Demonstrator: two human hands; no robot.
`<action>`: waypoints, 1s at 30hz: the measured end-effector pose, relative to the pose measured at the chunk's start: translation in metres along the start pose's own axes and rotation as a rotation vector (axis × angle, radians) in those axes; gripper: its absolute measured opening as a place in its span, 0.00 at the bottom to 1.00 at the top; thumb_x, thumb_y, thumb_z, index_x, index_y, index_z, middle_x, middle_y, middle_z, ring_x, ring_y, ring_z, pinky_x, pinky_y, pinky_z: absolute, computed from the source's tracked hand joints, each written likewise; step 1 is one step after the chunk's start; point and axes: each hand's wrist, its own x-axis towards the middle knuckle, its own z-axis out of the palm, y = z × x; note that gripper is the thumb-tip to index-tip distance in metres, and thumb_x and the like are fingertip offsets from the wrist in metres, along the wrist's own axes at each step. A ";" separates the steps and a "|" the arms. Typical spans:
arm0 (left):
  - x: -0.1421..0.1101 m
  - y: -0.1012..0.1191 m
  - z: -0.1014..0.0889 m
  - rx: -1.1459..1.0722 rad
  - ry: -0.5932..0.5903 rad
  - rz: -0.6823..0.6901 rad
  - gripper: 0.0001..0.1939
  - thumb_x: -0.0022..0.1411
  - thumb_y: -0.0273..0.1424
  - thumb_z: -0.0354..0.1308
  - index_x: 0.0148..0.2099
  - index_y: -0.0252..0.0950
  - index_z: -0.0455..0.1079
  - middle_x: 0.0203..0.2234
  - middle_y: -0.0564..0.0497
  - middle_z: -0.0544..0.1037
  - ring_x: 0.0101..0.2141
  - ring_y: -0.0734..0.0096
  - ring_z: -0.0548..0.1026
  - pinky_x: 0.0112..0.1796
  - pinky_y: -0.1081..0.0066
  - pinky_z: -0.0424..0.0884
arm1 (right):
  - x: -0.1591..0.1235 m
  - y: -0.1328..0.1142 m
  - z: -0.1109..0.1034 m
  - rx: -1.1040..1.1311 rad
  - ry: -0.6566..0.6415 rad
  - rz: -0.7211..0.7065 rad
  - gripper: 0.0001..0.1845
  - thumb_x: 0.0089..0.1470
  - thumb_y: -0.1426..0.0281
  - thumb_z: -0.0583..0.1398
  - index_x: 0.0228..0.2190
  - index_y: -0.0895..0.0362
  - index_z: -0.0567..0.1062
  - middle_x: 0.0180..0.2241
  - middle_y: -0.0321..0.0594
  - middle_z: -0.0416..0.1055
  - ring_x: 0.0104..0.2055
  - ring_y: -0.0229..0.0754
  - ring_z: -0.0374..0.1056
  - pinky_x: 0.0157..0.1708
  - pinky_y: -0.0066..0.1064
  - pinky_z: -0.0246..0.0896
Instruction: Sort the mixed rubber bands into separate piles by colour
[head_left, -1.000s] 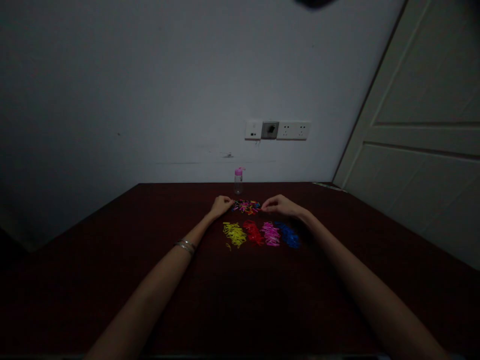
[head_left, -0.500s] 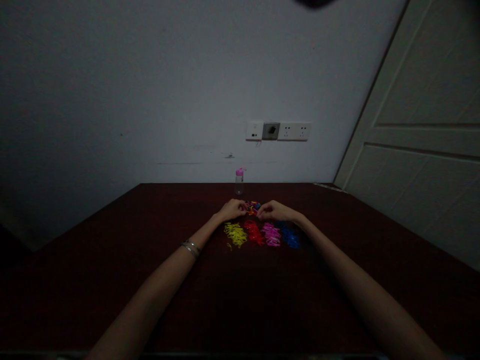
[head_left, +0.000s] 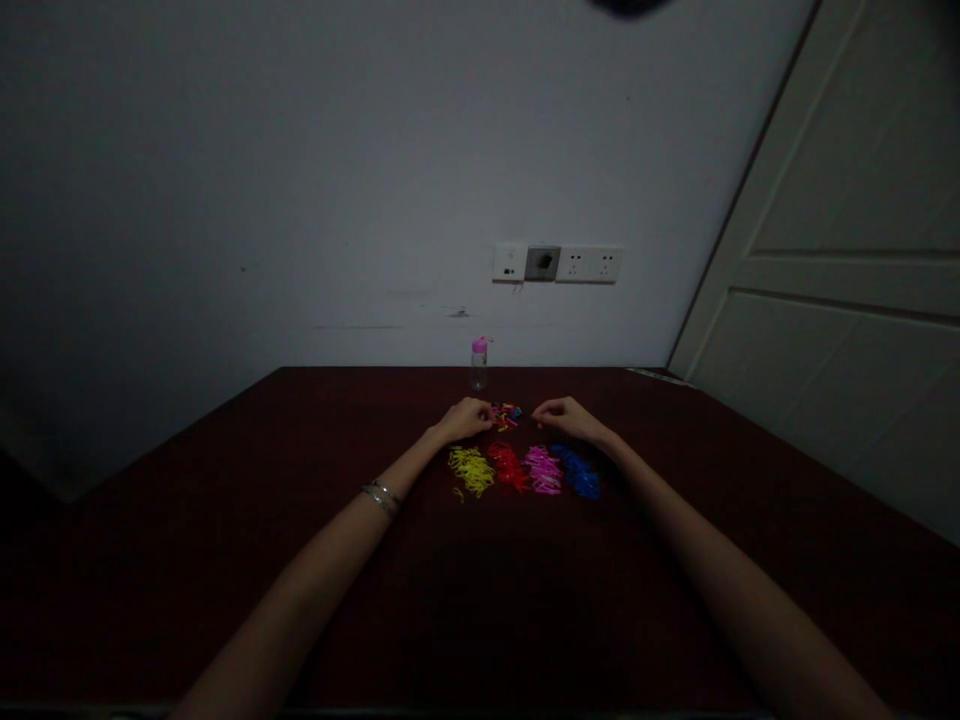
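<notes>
A mixed-colour pile of small thin pieces, perhaps rubber bands or clips (head_left: 508, 414), lies toward the back of the dark table. My left hand (head_left: 466, 419) rests at its left edge, fingers closed together and covering part of it. To the right of the pile, a short gap away, my right hand (head_left: 568, 415) has thumb and fingertips pinched; anything between them is too small to see. Nearer to me are sorted piles in a row: yellow pieces (head_left: 471, 470), red pieces (head_left: 508, 467), pink pieces (head_left: 543, 470) and blue pieces (head_left: 579, 473).
Behind the mixed pile a clear bottle with a pink lid (head_left: 478, 365) stands upright near the wall. Sockets and switches (head_left: 556, 264) are set in the wall above. A pale panelled door (head_left: 847, 300) is on the right. The dark red table (head_left: 187, 540) spreads around my arms.
My left hand has moved right, over the left part of the mixed pile. My right hand reached in to the pile, then drew back to the right. The visible mixed pile looks smaller.
</notes>
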 end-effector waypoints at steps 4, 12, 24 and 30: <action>0.004 0.012 -0.022 -0.154 -0.082 0.022 0.10 0.48 0.31 0.55 0.31 0.30 0.74 0.20 0.52 0.71 0.21 0.78 0.64 0.24 0.77 0.57 | -0.001 0.001 0.001 -0.002 0.009 0.026 0.16 0.43 0.64 0.56 0.31 0.63 0.74 0.23 0.38 0.71 0.22 0.33 0.61 0.21 0.23 0.53; -0.001 0.029 -0.042 -0.255 -0.296 0.059 0.08 0.44 0.26 0.56 0.29 0.30 0.75 0.19 0.51 0.72 0.21 0.78 0.65 0.25 0.76 0.58 | -0.002 0.001 0.003 -0.002 -0.021 0.024 0.16 0.43 0.65 0.56 0.32 0.64 0.74 0.24 0.40 0.71 0.22 0.33 0.61 0.21 0.24 0.53; -0.004 -0.004 -0.029 -0.380 -0.241 -0.087 0.15 0.48 0.37 0.56 0.31 0.29 0.74 0.15 0.54 0.66 0.17 0.80 0.58 0.20 0.76 0.53 | 0.003 0.002 0.010 -0.168 -0.017 -0.094 0.12 0.42 0.70 0.57 0.30 0.62 0.76 0.28 0.41 0.74 0.29 0.38 0.67 0.31 0.26 0.60; -0.005 -0.044 -0.018 -0.426 0.023 -0.288 0.20 0.48 0.42 0.54 0.31 0.28 0.73 0.13 0.56 0.62 0.16 0.81 0.55 0.18 0.77 0.49 | 0.016 -0.012 0.026 -0.245 -0.073 -0.174 0.10 0.41 0.74 0.57 0.29 0.61 0.76 0.28 0.40 0.74 0.29 0.37 0.67 0.30 0.24 0.59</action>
